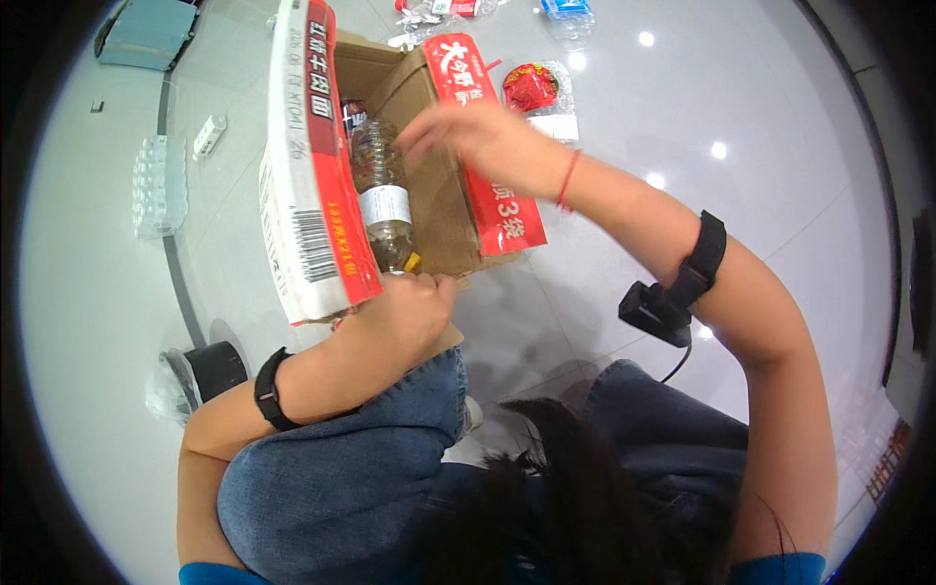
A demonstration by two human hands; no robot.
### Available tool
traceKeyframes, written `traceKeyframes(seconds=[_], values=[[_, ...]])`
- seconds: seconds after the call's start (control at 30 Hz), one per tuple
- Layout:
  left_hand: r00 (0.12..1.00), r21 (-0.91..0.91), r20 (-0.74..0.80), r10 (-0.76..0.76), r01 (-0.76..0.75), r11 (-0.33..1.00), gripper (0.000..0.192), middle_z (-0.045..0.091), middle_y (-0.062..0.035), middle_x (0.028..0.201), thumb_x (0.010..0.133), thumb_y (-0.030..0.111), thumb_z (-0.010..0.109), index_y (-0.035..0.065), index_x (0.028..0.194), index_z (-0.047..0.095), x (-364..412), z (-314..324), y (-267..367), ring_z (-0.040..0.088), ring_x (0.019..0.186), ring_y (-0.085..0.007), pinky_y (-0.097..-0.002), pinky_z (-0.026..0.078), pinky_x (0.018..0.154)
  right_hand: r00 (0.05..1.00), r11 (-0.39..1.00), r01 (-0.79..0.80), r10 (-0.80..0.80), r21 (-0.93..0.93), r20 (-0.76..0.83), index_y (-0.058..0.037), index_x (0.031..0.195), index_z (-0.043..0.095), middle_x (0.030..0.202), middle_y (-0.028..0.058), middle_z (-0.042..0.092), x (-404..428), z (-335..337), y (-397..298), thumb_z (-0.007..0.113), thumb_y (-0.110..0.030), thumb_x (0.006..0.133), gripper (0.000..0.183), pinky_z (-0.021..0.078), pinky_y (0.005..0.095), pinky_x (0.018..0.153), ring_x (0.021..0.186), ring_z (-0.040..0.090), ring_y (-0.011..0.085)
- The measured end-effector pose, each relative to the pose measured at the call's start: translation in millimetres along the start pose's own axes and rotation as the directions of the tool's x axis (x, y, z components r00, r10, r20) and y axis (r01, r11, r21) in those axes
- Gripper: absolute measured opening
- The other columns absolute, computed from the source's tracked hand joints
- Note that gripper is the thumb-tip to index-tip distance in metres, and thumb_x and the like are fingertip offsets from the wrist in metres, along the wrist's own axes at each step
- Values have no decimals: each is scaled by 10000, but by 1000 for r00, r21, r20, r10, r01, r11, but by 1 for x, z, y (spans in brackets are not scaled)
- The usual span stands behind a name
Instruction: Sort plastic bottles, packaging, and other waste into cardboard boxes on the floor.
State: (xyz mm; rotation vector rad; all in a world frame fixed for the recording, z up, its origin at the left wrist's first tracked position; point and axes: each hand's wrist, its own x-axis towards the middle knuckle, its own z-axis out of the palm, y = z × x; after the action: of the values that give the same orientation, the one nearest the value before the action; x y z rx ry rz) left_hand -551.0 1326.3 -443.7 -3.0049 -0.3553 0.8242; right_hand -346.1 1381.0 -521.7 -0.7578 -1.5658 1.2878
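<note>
An instant-noodle cardboard box [439, 197] is tilted in front of me, its flaps standing apart at the top. Inside it lies a clear plastic bottle [391, 238] with a white label. Another dark-labelled item [354, 113] is partly hidden beyond it. My left hand [411, 311] is curled around the box's near edge. Over the right red flap [504, 212] hovers my right hand [475, 139], blurred, its fingers stretched towards the bottle. I see nothing held in it. A small yellow piece [413, 262] shows beside the bottle's near end.
On the tiled floor right of the box lies a clear package with a red label [532, 91]. Plastic bottles [567, 14] lie at the far side. Left are a shrink-wrapped bottle pack [159, 186], a white power strip [210, 137], a teal box [146, 33] and a black bin [216, 369].
</note>
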Motion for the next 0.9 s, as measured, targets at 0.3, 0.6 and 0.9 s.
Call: traceKeyframes(seconds=[0.3, 0.6, 0.9], values=[[995, 226, -63, 77, -61, 972, 177, 554, -83, 708, 653, 67, 612, 37, 795, 511, 11, 10, 2, 602, 623, -194, -299, 469, 521, 537, 432, -789, 138, -438, -832, 10, 1214, 436, 1195, 221, 503, -71, -50, 125, 752, -290, 670, 698, 443, 397, 895, 1087, 519, 351], [989, 249, 105, -104, 75, 966, 167, 557, -69, 776, 682, 160, 650, 77, 810, 581, 28, 34, -6, 597, 703, -201, -307, 468, 538, 336, 361, -911, 370, -200, -866, -26, 1170, 473, 1058, 191, 599, -89, -68, 105, 750, -230, 657, 617, 496, 391, 813, 966, 605, 309], [991, 194, -129, -41, 66, 979, 81, 593, -122, 766, 699, 38, 576, 50, 778, 580, 40, 18, -10, 620, 702, -274, -372, 494, 623, 188, 698, -701, 379, 147, -906, -1, 856, 676, 879, 188, 667, -114, -96, 135, 733, -280, 685, 332, 484, 362, 756, 833, 641, 305]])
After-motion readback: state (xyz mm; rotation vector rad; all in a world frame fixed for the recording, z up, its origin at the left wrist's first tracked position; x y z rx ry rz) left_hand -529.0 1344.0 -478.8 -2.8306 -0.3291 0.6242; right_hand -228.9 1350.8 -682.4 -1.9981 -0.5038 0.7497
